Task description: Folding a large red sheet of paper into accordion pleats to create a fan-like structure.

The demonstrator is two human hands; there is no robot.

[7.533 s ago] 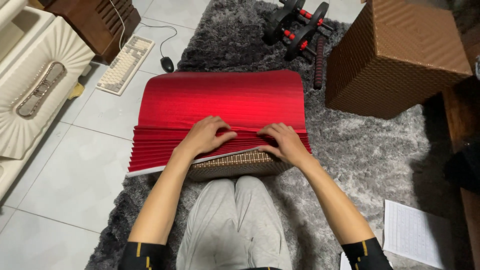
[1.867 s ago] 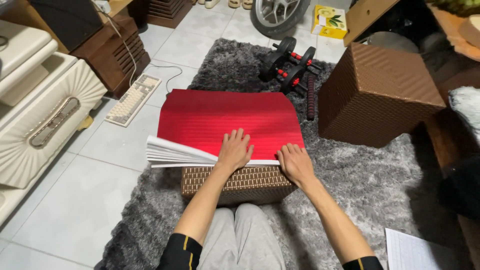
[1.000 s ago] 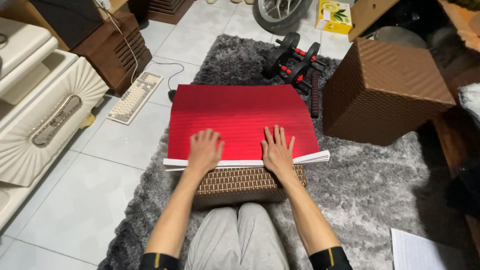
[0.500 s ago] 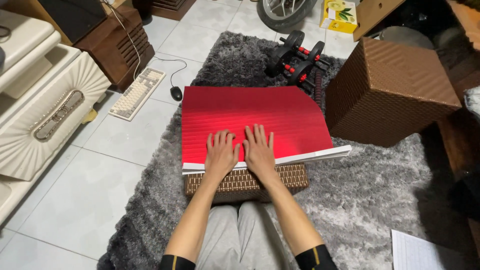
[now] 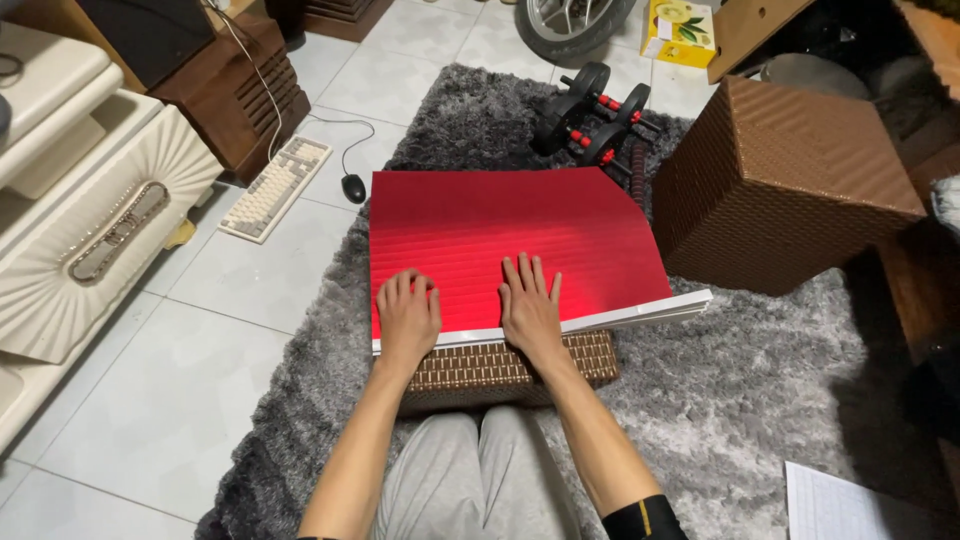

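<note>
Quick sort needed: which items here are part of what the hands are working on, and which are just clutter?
In use:
- left hand, flat on the stack
- right hand, flat on the stack
- red sheet stack
- low woven box under the stack

Lying about:
- big brown woven box
- dumbbells
- keyboard
- mouse
- grey rug
- white paper

We see a stack of red sheets [image 5: 500, 225], glossy and faintly ribbed, white at its near edge, lying flat and slightly skewed on a low brown woven box [image 5: 500, 368]; its right corner overhangs the box, fanning into loose layers.
</note>
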